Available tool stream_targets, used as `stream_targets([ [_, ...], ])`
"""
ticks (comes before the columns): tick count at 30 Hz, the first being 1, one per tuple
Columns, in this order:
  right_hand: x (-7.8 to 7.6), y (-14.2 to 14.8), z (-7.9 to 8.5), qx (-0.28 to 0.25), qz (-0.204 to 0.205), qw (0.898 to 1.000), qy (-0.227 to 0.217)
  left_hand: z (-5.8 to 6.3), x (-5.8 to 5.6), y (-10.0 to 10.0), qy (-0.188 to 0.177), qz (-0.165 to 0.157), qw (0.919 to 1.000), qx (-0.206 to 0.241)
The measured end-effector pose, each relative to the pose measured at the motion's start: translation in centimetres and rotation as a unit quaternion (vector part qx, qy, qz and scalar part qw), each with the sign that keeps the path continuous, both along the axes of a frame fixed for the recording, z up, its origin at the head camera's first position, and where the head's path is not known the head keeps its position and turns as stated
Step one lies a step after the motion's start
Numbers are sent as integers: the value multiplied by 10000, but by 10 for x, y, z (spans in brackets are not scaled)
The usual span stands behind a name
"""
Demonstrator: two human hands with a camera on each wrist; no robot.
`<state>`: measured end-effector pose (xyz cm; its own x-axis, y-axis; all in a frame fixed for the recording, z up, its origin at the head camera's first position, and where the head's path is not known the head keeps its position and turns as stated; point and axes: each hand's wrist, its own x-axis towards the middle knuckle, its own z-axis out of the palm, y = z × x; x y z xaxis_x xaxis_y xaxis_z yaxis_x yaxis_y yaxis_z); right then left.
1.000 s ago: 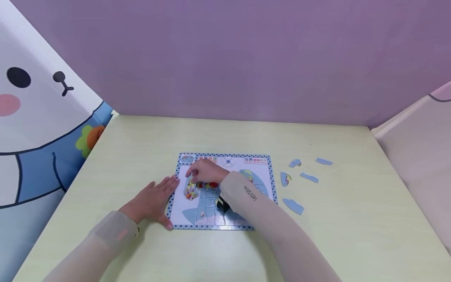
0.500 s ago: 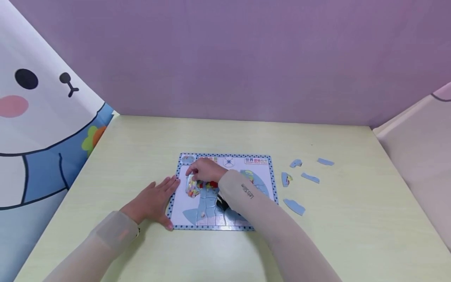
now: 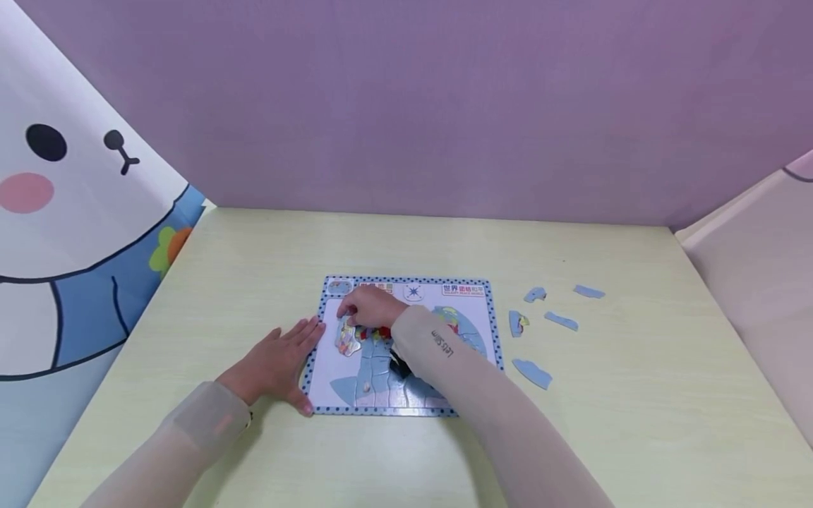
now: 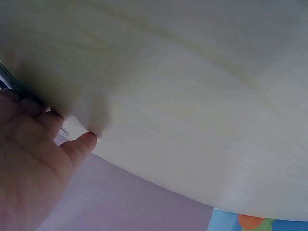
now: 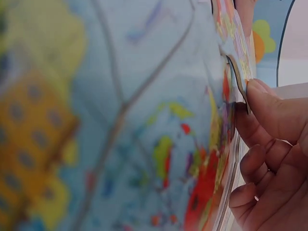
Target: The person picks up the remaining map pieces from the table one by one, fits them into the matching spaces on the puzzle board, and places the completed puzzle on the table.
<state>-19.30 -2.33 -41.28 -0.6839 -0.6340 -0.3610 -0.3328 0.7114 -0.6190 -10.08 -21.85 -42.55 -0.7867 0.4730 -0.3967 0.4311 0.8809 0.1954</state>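
R hand (image 3: 375,307) pinches 1 bright jigsaw pc (image 3: 347,342)

1 map board (image 3: 324,355) on tabletop (image 3: 635,395); 5 loose pcs (image 3: 532,374) to its R. R grip almost together, jigsaw pc's edge btwn thumb & finger. It's on board's L part, long way near-to-far, far end at the fingers. L hand (image 3: 273,363) rests on board's L edge, fingers straight, thumb out.

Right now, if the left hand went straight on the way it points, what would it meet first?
Touching the puzzle board, the left hand would probably meet the map piece pinched by the right hand, or that hand itself; which first is unclear.
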Motion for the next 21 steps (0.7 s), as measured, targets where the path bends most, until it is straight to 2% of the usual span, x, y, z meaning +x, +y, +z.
stream_targets([
  [15, 1, -3, 1, 266, -50, 9996, 16, 2, 1, 2, -131, 56, 9999, 5],
  [21, 2, -5, 2, 361, 169, 9992, 86, 1, 1, 1, -97, 87, 9999, -37],
])
